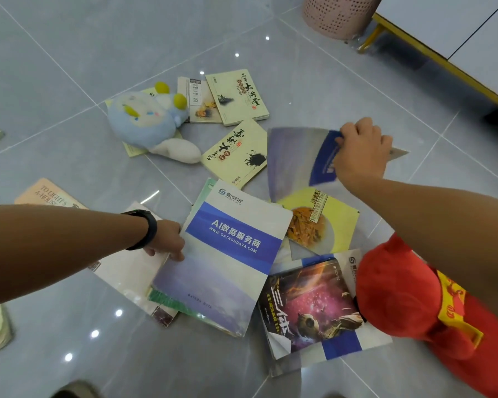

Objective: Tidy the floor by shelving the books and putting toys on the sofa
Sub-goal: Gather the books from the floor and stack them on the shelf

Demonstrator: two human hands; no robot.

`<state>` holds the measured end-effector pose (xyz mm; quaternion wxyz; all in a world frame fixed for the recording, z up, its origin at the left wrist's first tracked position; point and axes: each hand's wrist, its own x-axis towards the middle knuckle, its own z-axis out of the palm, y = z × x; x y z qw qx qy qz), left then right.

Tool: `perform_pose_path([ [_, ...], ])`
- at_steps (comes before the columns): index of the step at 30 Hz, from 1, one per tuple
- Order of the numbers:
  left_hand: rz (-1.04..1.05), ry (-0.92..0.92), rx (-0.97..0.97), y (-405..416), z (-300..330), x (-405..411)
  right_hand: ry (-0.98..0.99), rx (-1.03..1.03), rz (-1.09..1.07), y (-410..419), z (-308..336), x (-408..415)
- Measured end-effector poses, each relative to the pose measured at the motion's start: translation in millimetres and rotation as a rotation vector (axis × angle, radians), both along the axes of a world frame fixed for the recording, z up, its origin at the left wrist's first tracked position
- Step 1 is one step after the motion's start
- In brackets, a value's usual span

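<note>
1. The floor (69, 67) is made of big grey tiles. They are shiny, and small white spots of light show on them.
2. Thin pale lines run between the tiles.
3. A pink basket (335, 15) stands at the top. It has lots of little holes in its side.
4. Just beside the basket is a white cabinet (454, 27). It has a yellow edge along the bottom and a yellow leg (371, 38).
</note>
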<state>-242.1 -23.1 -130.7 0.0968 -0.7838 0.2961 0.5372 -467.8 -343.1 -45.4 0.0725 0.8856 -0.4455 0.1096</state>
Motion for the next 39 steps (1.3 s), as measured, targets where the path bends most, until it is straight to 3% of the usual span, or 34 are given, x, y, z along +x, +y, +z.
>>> perform_pose_path([
  [5, 0.099, 0.085, -0.032, 8.7, -0.9, 4.0, -0.198, 0.069, 0.042, 18.9, -3.2, 14.8],
  [9, 0.178, 0.129, -0.062, 11.5, 3.8, 4.9, 0.073, 0.15, 0.297, 63.4, -16.9, 24.3],
  [14, 0.319, 0.192, -0.121, 12.1, 11.4, -1.0, 0.488, 0.575, 0.591, 157.1, -43.4, 25.1],
  [16, 0.367, 0.221, -0.132, 14.2, 11.2, -3.9, 0.51, 0.784, 0.607, 192.7, -52.8, 18.8],
  [20, 0.463, 0.211, -0.212, 21.6, 2.8, -15.2, 0.346, 1.105, 0.603, 227.5, -61.3, 11.0],
  [22, 0.454, 0.099, -0.3, 20.4, -2.7, -20.0, 0.321, 1.1, 0.64, 219.7, -62.0, 13.1],
  [25, 0.236, -0.165, -0.443, 14.0, -3.9, -15.5, 0.381, 0.928, 0.589, 182.8, -63.5, 16.4],
  [28, 0.181, -0.073, -0.461, 1.7, 6.7, -15.7, 0.516, 0.797, 0.489, 143.1, -66.7, 13.1],
  [31, 0.549, 0.148, -0.525, -11.9, 20.5, -18.6, 0.546, 0.759, 0.442, 125.5, -69.7, 3.5],
  [34, 0.64, 0.275, -0.568, -27.0, 38.1, -11.4, 0.581, 0.739, 0.512, 121.0, -69.6, -2.3],
  [36, 0.623, 0.242, -0.63, -36.6, 48.0, -6.8, 0.496, 0.77, 0.49, 117.9, -69.8, -2.0],
  [39, 0.675, 0.257, -0.727, -55.1, 65.5, -2.8, 0.161, 0.879, 0.315, 107.5, -65.3, 4.5],
])
